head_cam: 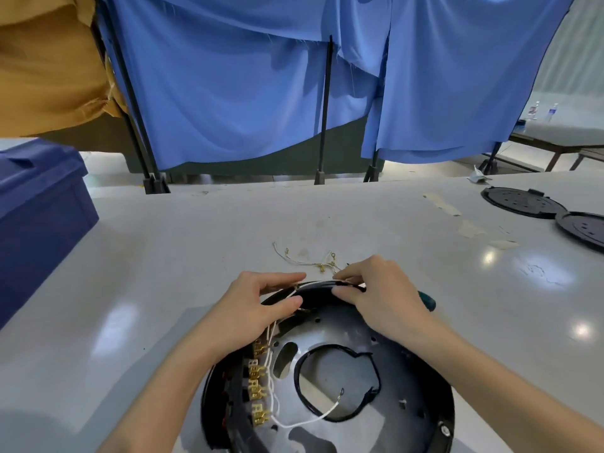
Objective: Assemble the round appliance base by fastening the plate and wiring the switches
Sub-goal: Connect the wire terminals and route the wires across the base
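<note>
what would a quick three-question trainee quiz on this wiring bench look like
1. True or false: the left hand and the right hand are both at the far rim of the round base.
2. Inside the base, the row of brass terminals runs along which side? A) the person's left B) the person's right C) across the middle hole
3. What lies on the table just beyond the hands?
Key: 1 true; 2 A; 3 loose white wires with small ring ends.
</note>
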{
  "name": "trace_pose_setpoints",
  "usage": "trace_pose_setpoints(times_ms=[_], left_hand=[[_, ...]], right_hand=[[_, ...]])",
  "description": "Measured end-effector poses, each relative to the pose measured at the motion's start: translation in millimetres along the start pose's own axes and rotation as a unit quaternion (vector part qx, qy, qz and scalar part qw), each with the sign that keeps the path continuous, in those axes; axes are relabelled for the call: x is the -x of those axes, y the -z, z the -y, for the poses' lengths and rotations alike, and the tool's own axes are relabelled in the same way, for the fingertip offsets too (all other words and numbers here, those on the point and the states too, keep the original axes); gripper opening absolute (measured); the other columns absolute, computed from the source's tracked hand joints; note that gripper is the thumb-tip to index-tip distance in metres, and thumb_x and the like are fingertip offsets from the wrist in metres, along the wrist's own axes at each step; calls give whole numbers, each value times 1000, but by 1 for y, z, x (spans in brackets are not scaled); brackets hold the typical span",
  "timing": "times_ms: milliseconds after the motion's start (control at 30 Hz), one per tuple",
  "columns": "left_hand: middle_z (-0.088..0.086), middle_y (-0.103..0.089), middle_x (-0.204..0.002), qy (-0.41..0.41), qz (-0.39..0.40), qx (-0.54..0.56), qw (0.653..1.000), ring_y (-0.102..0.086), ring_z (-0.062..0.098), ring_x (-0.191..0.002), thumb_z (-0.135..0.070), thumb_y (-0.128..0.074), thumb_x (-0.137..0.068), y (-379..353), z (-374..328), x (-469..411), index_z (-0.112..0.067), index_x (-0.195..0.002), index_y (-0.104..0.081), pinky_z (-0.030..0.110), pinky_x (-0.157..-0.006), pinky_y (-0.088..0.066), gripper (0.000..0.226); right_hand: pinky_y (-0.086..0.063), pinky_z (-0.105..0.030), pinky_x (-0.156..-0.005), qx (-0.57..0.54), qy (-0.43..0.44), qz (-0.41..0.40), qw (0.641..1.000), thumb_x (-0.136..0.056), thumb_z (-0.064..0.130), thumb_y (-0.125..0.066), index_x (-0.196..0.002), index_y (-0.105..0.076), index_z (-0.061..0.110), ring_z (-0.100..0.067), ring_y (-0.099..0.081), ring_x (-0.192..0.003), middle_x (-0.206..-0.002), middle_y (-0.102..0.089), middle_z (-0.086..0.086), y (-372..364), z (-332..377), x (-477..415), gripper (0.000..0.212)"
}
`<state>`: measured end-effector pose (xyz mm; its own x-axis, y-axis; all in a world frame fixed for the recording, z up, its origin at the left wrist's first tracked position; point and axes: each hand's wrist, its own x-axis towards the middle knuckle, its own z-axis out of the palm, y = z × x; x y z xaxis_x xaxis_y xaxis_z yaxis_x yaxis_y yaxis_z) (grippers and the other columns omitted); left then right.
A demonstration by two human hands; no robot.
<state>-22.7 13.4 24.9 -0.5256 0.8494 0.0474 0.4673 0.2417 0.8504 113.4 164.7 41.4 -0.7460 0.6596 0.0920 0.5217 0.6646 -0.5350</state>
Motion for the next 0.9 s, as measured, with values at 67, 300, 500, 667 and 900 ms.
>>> trace_pose_setpoints(times_ms=[67, 300, 500, 667, 900], left_hand=[[-22, -67, -115, -11, -1, -22, 1000, -55, -14, -111, -24, -71, -87, 3, 3, -4, -39, -118, -67, 15, -103, -39, 34], [-29, -69, -104, -58, -5, -44, 997, -57, -16, -105, -28, -76, -82, 8, 2, -11, -40, -107, -73, -4, -85, -33, 28], [-20, -68, -94, -116, -12, -73, 990, -56, 2, -104, -45, -80, -69, -2, -24, -19, -33, -75, -74, 28, -96, -34, 15], [-17, -60, -81, -136, -29, -138, 981, -48, 5, -96, -51, -68, -78, -17, -40, -24, -34, -68, -60, 27, -90, -29, 22], [-2, -65, -59, -110, -138, -30, 984, -46, -3, -42, -24, -68, -88, -3, -39, -7, -19, -74, -64, 6, -52, -34, 15]], right_hand=[[-52, -33, -80, -60, -3, 10, 998, -92, 28, -64, -102, -74, 25, -21, -68, -89, -93, -75, -5, 5, -4, -6, 14], [-49, -25, -47, -266, -93, 35, 959, -98, 5, -51, -93, -71, 4, -21, -59, -50, -64, -69, -12, 21, -24, -39, 20], [-40, -24, -44, -326, -81, 91, 937, -98, 3, -53, -95, -69, -5, -17, -53, -44, -63, -66, -17, 27, -30, -42, 19], [-44, -23, -48, -387, -61, 80, 917, -98, 15, -56, -94, -70, -4, -18, -58, -51, -67, -68, -17, 30, -30, -38, 24], [-54, -24, -58, -427, -4, 115, 897, -92, 16, -62, -97, -71, -4, -26, -67, -66, -82, -71, -21, 46, -41, -26, 23]])
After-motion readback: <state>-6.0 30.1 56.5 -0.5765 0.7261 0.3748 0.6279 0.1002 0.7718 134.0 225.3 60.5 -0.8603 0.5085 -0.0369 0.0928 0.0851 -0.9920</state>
